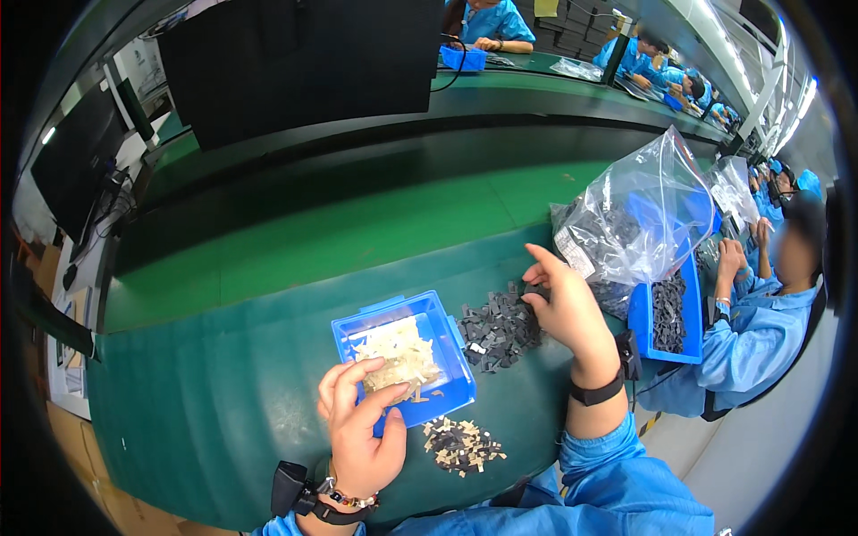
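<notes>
Dark chips (499, 332) under your half-open right hand (563, 308): pinch one cleanly while left hand (362, 424), loosely curled, steadies the blue tray (451, 362).

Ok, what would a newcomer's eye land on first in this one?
Probably the blue tray of pale strips at centre, with the left hand on its near edge. Right of it lies a pile of dark grey pieces, which the right hand reaches; a clear plastic bag bulges behind.
</notes>
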A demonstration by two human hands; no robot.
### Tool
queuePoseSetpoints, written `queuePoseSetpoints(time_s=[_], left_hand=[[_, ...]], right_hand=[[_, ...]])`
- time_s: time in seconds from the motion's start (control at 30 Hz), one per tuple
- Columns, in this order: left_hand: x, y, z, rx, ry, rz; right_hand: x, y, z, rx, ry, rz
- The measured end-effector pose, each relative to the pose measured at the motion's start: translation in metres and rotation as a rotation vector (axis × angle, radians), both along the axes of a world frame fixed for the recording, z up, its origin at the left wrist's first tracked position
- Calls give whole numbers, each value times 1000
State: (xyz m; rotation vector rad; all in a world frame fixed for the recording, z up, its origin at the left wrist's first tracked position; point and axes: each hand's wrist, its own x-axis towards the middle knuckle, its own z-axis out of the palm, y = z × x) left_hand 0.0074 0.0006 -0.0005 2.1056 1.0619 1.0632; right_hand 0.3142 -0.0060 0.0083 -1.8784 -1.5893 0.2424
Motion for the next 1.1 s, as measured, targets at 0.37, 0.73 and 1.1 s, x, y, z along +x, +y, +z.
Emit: queuePoseSetpoints(time_s=[0.37,0.73,1.1], left_hand=[[3,-7,7,292,31,-21],[-4,-1,7,230,-4,-92],[-2,-2,11,269,88,24]], right_hand=[[-103,-28,25,79,406,700],[-111,-29,7,121,658,597],[-108,-30,21,10,810,516]])
